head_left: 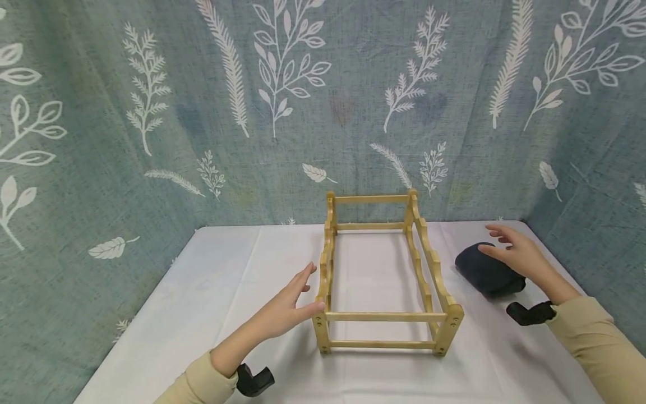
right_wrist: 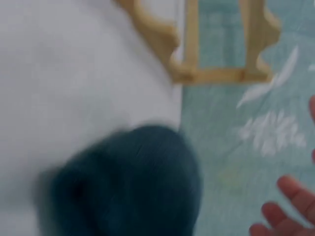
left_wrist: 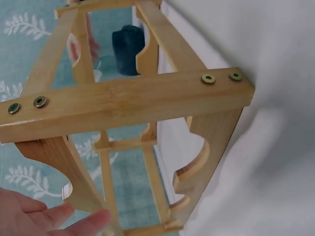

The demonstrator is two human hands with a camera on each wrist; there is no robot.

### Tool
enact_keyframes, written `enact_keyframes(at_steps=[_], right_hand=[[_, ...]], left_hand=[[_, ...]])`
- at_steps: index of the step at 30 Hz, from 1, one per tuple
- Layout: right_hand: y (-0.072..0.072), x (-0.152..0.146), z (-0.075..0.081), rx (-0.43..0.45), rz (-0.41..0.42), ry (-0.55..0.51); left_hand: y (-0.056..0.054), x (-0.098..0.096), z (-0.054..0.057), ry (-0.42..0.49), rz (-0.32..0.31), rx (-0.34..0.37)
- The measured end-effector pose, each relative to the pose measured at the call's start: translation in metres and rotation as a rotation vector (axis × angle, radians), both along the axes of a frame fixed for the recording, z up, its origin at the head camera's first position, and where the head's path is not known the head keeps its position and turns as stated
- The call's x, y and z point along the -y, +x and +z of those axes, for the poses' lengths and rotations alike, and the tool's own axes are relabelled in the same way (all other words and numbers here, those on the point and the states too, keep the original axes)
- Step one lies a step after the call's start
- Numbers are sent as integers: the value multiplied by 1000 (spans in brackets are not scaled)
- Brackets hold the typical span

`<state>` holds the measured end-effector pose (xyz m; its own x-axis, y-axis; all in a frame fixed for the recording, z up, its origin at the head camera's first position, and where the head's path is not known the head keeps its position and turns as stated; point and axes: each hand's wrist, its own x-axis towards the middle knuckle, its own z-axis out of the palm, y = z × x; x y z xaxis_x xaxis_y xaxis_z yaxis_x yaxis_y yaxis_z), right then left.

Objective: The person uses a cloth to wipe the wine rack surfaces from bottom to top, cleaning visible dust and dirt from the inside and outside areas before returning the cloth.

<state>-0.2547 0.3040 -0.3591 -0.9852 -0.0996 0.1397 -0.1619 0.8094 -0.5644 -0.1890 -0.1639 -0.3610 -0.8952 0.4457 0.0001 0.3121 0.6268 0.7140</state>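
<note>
A light wooden rack (head_left: 386, 317) with notched, wavy side rails stands on the white table. My left hand (head_left: 282, 311) is at its front left corner, fingers stretched forward and thumb apart, holding nothing. In the left wrist view the fingertips (left_wrist: 101, 219) lie close to a notched rail; whether they touch it I cannot tell. To the right of the rack lies a dark blue, rounded cloth-like bundle (head_left: 484, 275). Over it hovers my right hand (head_left: 517, 255), fingers loosely bent, with nothing in it. The right wrist view shows the bundle (right_wrist: 142, 182) blurred, apart from the fingers.
The table (head_left: 242, 269) is covered with white cloth. Teal fabric (head_left: 353, 146) printed with white leaves hangs behind the table and along both sides. A black wrist mount (head_left: 254, 381) sits on the left wrist, another (head_left: 530, 313) on the right.
</note>
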Motion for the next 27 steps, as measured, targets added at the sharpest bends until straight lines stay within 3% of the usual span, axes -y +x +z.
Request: enact_keyframes(at_steps=[7,12,16,20,24,27], right_hand=[[-26,42,13,49,255,-62],[-51,63,12,122,388,-94],[-66,68,7,186,395,-120],[-70,67,1,191,391,-127],[-65,66,-1,165,385,-133],[-55,68,-2,96,374,-116]], left_hand=[[-1,-3,-4,68,-2,29],[-5,-4,-11,117,-31,30],[-6,-6,-15,147,-49,52],[-7,-5,-17,158,-59,70],[-13,1,-20,153,-73,38],[-20,11,-22,152,-91,17]])
